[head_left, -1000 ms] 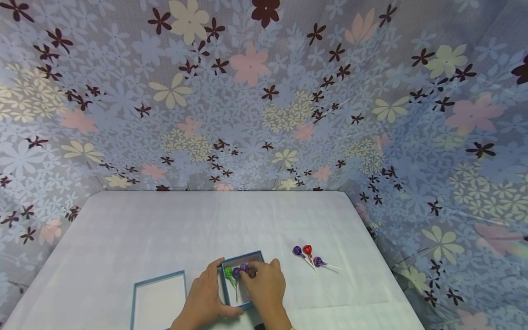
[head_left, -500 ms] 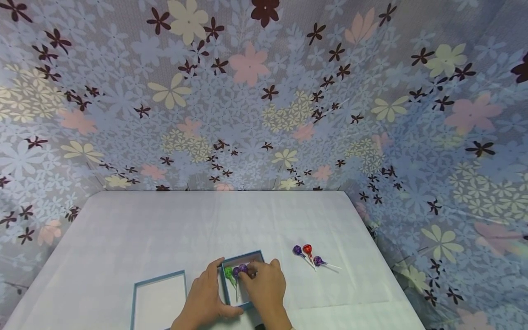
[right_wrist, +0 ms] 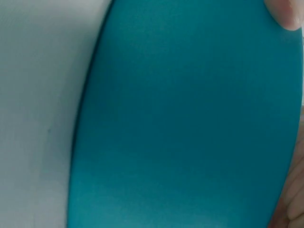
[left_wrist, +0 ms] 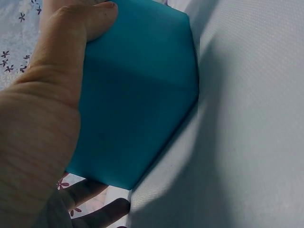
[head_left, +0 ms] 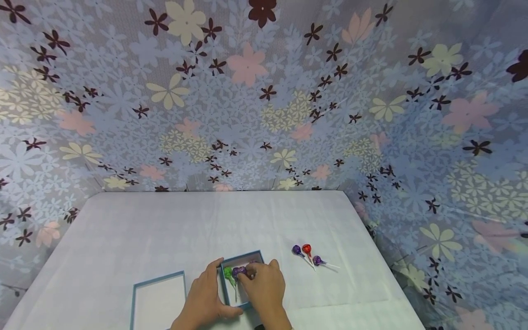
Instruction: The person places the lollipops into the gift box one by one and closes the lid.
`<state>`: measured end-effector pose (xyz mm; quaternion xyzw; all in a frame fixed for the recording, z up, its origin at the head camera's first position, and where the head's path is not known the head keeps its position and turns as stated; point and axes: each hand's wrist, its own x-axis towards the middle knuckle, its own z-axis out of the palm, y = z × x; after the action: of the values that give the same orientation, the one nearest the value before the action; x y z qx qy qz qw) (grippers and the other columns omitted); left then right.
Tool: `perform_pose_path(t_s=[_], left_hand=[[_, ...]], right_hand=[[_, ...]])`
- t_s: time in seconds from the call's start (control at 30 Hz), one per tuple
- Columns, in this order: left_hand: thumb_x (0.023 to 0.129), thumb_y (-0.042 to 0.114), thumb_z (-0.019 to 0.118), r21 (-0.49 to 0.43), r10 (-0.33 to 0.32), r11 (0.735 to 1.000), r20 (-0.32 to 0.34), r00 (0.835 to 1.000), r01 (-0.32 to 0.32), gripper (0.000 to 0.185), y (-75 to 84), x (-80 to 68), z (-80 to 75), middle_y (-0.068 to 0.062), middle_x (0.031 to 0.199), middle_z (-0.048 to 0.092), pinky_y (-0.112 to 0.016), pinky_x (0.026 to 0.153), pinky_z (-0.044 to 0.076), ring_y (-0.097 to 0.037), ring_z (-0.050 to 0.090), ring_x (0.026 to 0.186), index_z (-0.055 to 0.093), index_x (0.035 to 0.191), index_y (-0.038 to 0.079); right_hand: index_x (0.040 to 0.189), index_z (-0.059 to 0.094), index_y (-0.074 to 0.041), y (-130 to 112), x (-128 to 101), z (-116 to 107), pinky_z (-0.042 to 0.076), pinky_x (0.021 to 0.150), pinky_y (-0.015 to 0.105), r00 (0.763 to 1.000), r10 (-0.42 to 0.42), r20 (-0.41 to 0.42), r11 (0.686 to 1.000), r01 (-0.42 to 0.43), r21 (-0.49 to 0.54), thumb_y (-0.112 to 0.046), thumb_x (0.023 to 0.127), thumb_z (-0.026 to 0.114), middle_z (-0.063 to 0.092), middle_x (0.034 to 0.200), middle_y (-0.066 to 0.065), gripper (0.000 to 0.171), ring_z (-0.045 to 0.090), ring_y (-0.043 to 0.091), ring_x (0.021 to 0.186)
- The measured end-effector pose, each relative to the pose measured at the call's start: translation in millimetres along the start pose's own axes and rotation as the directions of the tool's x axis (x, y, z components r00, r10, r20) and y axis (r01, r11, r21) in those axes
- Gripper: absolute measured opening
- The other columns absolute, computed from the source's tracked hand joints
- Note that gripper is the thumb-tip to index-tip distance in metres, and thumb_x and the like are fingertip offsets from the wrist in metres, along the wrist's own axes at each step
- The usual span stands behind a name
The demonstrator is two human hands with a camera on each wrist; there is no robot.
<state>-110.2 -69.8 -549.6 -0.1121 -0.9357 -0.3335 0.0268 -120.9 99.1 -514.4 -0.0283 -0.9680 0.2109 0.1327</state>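
Note:
A small blue box with a white inside stands at the front of the table. My left hand grips it, fingers along the left side and thumb at the front wall. In the left wrist view the box's teal outer wall shows between thumb and fingers. Inside lie a green lollipop and purple lollipops beside it. My right hand reaches in and pinches a purple lollipop, partly hidden by the fingers. The right wrist view shows mostly the box's outer wall.
A blue-rimmed white lid or tray lies to the left of the box. On the right are two purple lollipops, one beside a red lollipop and one nearer. Flowered fabric hangs behind the white table.
The purple lollipop in my right hand has shifted slightly left and nearer inside the box, closer to the other lollipops. My left hand has stayed on the box.

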Motion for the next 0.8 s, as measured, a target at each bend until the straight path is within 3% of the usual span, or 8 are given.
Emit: perform_pose_path(t_s=[0.23, 0.53, 0.8], left_hand=[[0.045, 0.075, 0.088, -0.009, -0.003, 1.0, 0.004, 1.0, 0.003, 0.135, -1.1, -0.7, 0.1, -0.013, 0.119, 0.061, -0.049, 0.087, 0.051, -0.023, 0.06, 0.096, 0.033, 0.147, 0.005], [0.045, 0.073, 0.089, -0.006, 0.005, 1.0, 0.002, 1.0, -0.005, 0.133, 0.1, -0.7, -0.5, -0.014, 0.121, 0.061, -0.051, 0.088, 0.052, -0.028, 0.061, 0.099, 0.034, 0.147, 0.007], [0.045, 0.07, 0.09, -0.026, -0.034, 0.999, 0.034, 0.999, 0.035, 0.134, 2.8, 0.0, -2.7, -0.012, 0.12, 0.061, -0.055, 0.092, 0.049, -0.027, 0.06, 0.101, 0.034, 0.149, 0.007]], right_hand=[[0.075, 0.08, -0.029, 1, 1, -2, 0.031, 0.052, 0.023, 1.0, 0.018, 0.001, 1.0, -0.018, 0.01, -0.045, 0.071, 0.088, 0.058, 0.059, -0.017, 0.018, 0.037, 0.008, 0.065], [0.085, 0.082, -0.025, 18, 9, -11, 0.032, 0.049, 0.019, 0.986, -0.06, -0.157, 0.99, 0.079, 0.114, -0.04, 0.077, 0.087, 0.075, 0.077, -0.012, 0.017, 0.037, 0.007, 0.066], [0.092, 0.082, -0.023, 34, 16, -18, 0.037, 0.056, 0.022, 0.987, 0.058, -0.147, 0.974, -0.023, 0.225, -0.036, 0.077, 0.087, 0.076, 0.081, -0.013, 0.02, 0.045, 0.008, 0.071]])
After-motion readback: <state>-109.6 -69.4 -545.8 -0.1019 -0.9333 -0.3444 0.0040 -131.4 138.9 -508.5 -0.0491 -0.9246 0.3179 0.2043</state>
